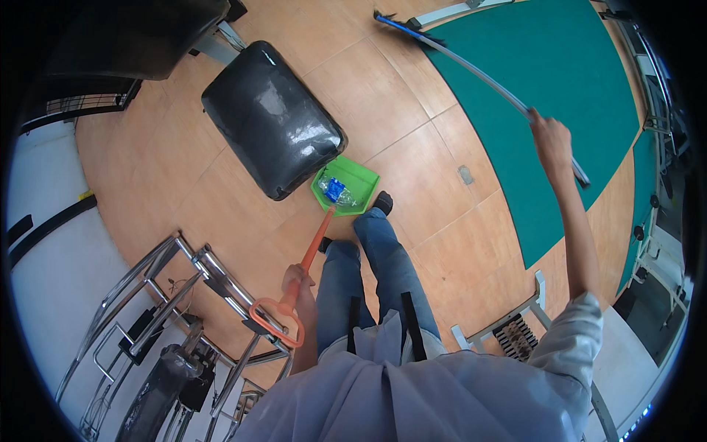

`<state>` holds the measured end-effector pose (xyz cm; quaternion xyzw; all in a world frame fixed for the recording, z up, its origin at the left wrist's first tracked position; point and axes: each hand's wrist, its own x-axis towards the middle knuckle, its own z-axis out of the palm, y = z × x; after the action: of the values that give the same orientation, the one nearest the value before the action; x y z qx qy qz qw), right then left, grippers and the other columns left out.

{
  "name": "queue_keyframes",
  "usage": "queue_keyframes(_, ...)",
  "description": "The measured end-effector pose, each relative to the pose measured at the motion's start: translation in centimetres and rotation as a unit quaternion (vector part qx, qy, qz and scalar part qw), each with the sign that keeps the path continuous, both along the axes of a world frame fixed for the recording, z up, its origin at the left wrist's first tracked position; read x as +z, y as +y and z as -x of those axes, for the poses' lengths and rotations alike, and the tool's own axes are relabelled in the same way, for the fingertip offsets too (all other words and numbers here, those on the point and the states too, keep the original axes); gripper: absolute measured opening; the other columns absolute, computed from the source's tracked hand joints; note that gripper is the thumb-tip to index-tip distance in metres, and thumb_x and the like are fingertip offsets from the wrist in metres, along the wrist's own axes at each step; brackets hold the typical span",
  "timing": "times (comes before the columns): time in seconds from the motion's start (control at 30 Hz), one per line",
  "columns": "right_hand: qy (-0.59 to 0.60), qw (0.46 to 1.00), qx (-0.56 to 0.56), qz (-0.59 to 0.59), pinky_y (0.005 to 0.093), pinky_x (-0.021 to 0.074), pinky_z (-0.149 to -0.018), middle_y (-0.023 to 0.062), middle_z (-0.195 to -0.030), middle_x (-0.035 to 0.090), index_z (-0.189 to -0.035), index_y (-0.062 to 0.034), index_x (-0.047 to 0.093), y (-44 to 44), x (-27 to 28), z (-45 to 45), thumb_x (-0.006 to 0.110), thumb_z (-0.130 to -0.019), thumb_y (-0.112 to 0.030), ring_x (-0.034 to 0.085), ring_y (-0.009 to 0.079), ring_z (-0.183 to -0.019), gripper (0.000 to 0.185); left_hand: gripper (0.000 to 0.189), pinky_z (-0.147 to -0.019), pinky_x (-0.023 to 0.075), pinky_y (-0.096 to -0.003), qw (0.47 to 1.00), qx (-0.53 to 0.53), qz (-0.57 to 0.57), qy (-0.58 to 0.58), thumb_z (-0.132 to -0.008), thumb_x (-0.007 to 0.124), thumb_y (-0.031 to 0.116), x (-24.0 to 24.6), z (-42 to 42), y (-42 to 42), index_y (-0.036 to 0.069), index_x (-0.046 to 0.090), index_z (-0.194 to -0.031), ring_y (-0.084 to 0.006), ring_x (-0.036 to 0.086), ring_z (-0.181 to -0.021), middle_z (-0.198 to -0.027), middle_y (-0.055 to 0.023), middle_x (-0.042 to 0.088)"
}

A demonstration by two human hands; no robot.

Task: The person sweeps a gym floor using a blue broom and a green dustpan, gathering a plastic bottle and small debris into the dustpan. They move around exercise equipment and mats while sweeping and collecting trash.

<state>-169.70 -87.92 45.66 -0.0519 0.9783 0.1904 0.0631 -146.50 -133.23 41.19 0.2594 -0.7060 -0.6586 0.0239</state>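
My left hand [299,282] grips the orange handle [317,238] of a long-handled dustpan, below its loop end. The green pan [362,185] rests on the floor in front of my feet, beside the corner of a black padded bench. A clear plastic bottle with a blue label [334,190] lies in the pan. Out to the right, my right hand [551,138] is closed round the grey pole of a broom [480,74]. The broom's blue head with dark bristles [406,29] is at the top, by the edge of a green mat.
The black padded bench [270,119] stands ahead on the tiled floor. A green mat [536,110] covers the floor at right. Chrome metal frames [160,282] stand at lower left, and a grey metal frame [500,326] is near my right side. A dark padded surface [127,33] is at upper left.
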Motion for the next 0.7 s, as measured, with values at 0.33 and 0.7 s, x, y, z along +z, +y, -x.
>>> queue_keyframes(0.33,-0.157,0.964,0.128,-0.172,0.0213,0.0409,-0.046,0.0017,-0.063,0.051,-0.116,-0.0026,0.042,-12.7,0.8,-7.3,0.047,-0.075,-0.007,0.054,0.0113,-0.058,0.041,0.021,-0.053,0.0311,-0.0205,0.999,0.030,0.008,-0.019,-0.062,0.042,-0.013,-1.7,-2.6,-3.7,0.006,0.032,-0.062,-0.0095,0.034,-0.058,-0.062,-0.0014,0.032)
queue_keyframes(0.7,-0.343,0.896,-0.153,0.236,0.0405,0.0418,-0.058,0.0185,-0.067,0.056,-0.093,-0.0025,0.057,-14.6,12.6,-16.5,0.049,-0.083,-0.022,0.054,0.0355,-0.067,0.023,0.018,-0.046,0.0307,-0.0187,0.996,0.070,-0.053,0.012,-0.064,0.043,-0.010,-2.7,-4.0,-7.4,0.005,0.035,-0.063,-0.0071,0.034,-0.051,-0.064,-0.0008,0.037)
